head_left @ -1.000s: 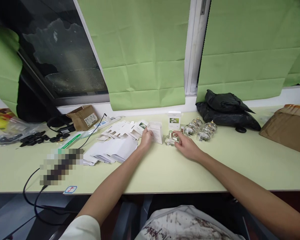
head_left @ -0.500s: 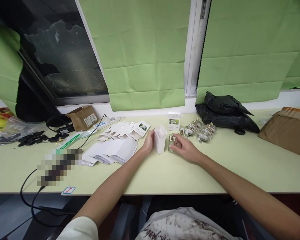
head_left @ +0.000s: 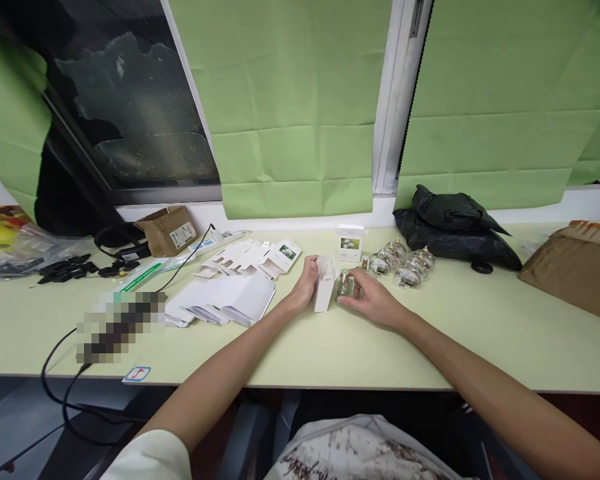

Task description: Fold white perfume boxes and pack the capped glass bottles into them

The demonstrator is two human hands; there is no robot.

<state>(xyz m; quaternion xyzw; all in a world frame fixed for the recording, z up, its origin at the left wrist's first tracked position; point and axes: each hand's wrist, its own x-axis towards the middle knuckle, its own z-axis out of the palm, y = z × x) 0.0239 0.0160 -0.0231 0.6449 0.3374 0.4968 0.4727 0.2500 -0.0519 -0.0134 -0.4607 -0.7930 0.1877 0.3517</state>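
**Bottle meets box at the middle of the table**

We hold a small glass bottle in our right hand, fingers closed around it, just beside the mouth of a white box. Our left hand grips that box from its far side and keeps it standing on the table. The bottle looks to be outside the box, so the packing of this one seems barely begun. One finished box stands behind. A cluster of loose bottles waits to the right, and flat unfolded boxes lie to the left, so most of the work remains.
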